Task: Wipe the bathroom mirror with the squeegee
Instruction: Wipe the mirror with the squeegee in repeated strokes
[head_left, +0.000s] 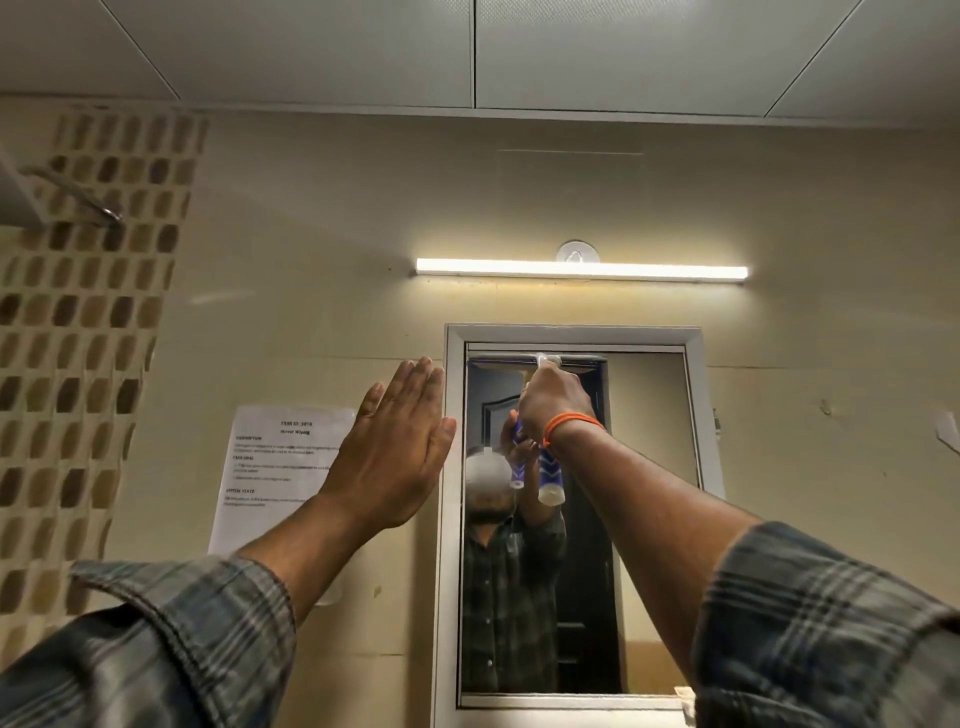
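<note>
Right hand (553, 402) raised high and clenched around the blue-and-white handle of the squeegee (546, 470), knuckles toward the camera, an orange band (571, 426) on the wrist just below. Handle end poking out beneath the right hand; blade up above the fingers, lying level against the glass right at the top edge of the mirror (649, 467). Blade touching the glass, though whether pressed hard cannot be told. Same grip doubled in the reflection just left of the right hand.

Left hand (397, 447) released, fingers straight and together, palm forward, held flat just left of the mirror's white frame (451, 519), its little-finger edge at or on the frame's left side; contact with the wall not clear. Grasping nothing.

Half hidden behind the left hand and forearm, a printed sheet of paper (270, 467) stuck to the beige wall. Well above both hands, a lit tube light (582, 270) mounted across the wall. Far to the left of the left hand, a strip of brown mosaic tiles (78, 338). Plaid shirt sleeves (810, 634) rolled back on both forearms, nearest the camera.
</note>
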